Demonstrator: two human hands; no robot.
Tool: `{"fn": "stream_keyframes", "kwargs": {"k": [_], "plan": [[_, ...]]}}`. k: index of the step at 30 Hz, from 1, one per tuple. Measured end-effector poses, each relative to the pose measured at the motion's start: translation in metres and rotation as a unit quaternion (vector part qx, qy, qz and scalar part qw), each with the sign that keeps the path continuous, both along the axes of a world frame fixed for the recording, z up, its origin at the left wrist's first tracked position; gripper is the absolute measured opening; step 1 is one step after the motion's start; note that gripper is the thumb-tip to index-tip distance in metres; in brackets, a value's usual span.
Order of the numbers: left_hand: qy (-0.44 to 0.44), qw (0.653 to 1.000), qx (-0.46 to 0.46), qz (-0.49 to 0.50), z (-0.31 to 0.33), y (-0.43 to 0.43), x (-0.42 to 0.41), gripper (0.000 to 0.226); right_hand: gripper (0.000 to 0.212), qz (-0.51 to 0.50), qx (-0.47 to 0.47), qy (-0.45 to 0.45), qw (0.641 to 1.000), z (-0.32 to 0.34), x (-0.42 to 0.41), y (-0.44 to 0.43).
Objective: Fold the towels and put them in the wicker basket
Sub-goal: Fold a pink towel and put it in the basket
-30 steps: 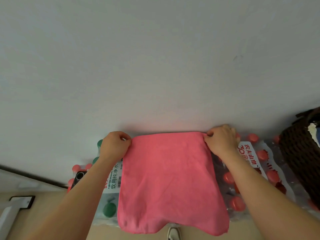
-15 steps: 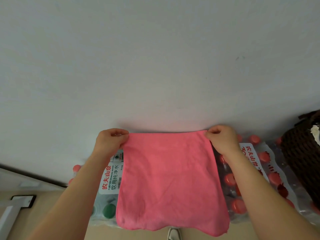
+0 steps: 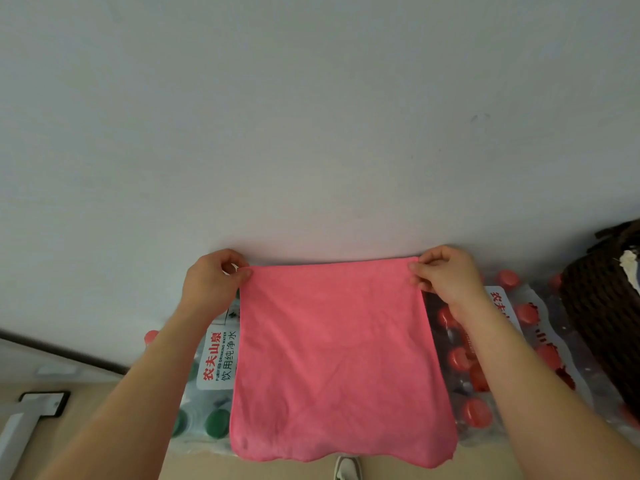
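Observation:
A pink towel (image 3: pixel 337 358) lies spread flat over shrink-wrapped packs of bottled water, its near edge hanging past the packs. My left hand (image 3: pixel 211 282) pinches the towel's far left corner. My right hand (image 3: pixel 441 275) pinches the far right corner. Both corners sit close to the white wall. The dark wicker basket (image 3: pixel 599 327) stands at the right edge of the view on top of the packs, with something white inside it.
Packs of water bottles with green caps (image 3: pixel 207 393) on the left and red caps (image 3: pixel 485 382) on the right support the towel. A white wall (image 3: pixel 311 133) rises right behind them. A shoe (image 3: pixel 348 469) shows on the beige floor below.
Both hands have shifted slightly apart while holding the far corners, pulling the towel's far edge straighter and flatter. The view has drifted a little to the left.

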State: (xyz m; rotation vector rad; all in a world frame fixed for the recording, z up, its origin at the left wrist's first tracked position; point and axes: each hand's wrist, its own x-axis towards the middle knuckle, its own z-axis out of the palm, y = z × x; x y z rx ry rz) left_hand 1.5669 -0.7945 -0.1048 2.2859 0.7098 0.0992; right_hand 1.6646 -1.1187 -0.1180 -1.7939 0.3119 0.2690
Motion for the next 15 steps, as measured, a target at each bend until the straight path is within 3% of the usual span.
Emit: {"fn": "stream_keyframes", "kwargs": {"k": [4,7,9,15], "plan": [[-0.006,0.999,-0.053,-0.003,-0.002,0.003,-0.003,0.010,0.022,0.031,0.019,0.003,0.999,0.002,-0.002,-0.007],[-0.020,0.993,-0.112,0.021,0.000,0.003,-0.008,0.010,0.027,0.063,-0.034,-0.015,0.997,-0.003,-0.002,-0.010],[-0.025,0.988,-0.150,0.023,0.003,0.002,-0.012,0.014,0.018,0.072,-0.087,-0.045,0.993,-0.003,-0.002,-0.011],[-0.065,0.991,-0.116,0.032,0.007,0.001,-0.017,0.013,0.024,0.034,-0.104,-0.073,0.991,-0.001,-0.003,-0.009]]}}
